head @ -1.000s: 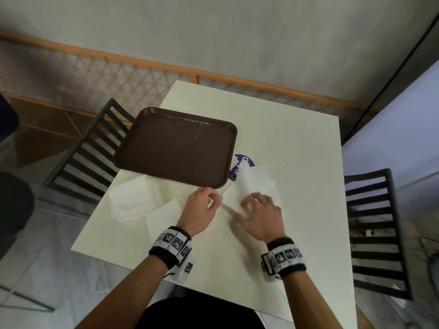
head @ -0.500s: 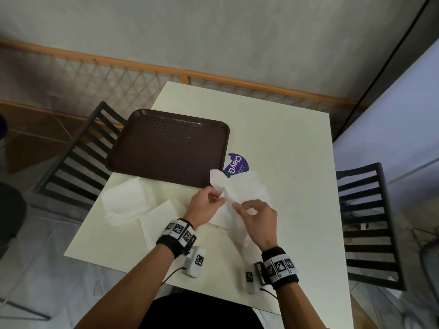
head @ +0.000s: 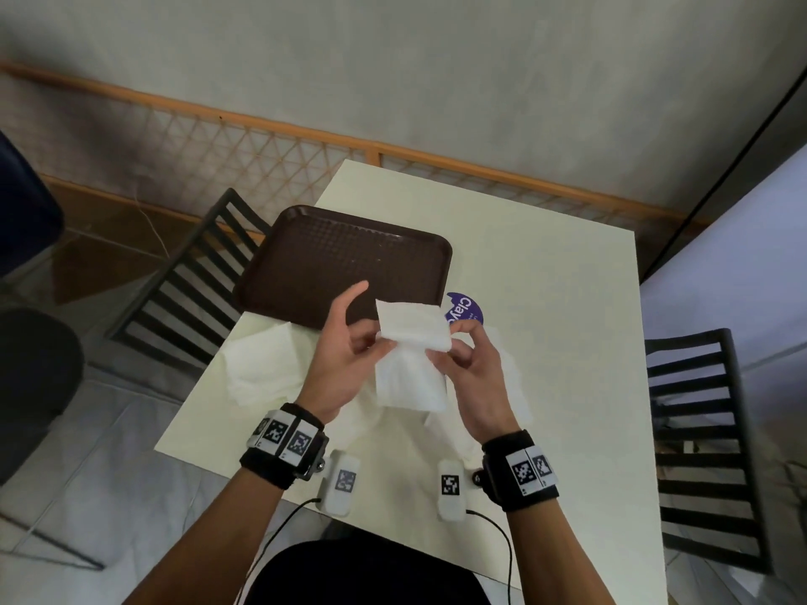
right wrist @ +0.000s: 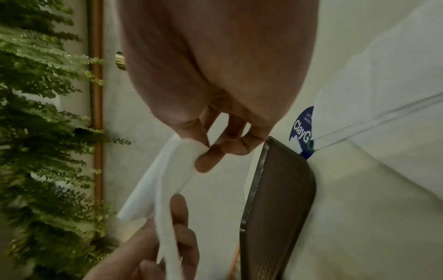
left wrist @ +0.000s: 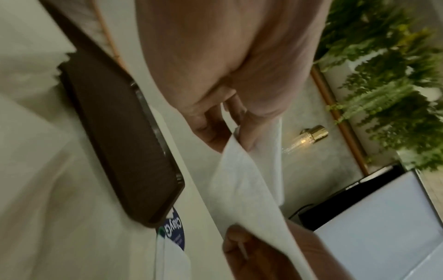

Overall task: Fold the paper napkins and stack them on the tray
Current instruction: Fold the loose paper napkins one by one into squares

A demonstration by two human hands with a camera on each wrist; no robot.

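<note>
- A white napkin [head: 412,355] is seen.
- A dark brown tray [head: 332,259], grid-textured, is seen.
- The desk [head: 546,334] is coloured cream.
- A purple sticker [head: 469,310] is lettered in white.
- Black chairs [head: 707,438] are slatted.

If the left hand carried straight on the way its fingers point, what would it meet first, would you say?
Probably the tray: the left hand, pinching the napkin, points toward its near edge, though height above it is unclear.

Both forearms reach forward, wrists banded, hands raised side by side. The left hand [head: 345,347] pinches the napkin [head: 412,355] between curled fingers, thumb up. The right hand [head: 474,369] pinches its opposite edge between thumb and fingertips [right wrist: 208,161].
</note>
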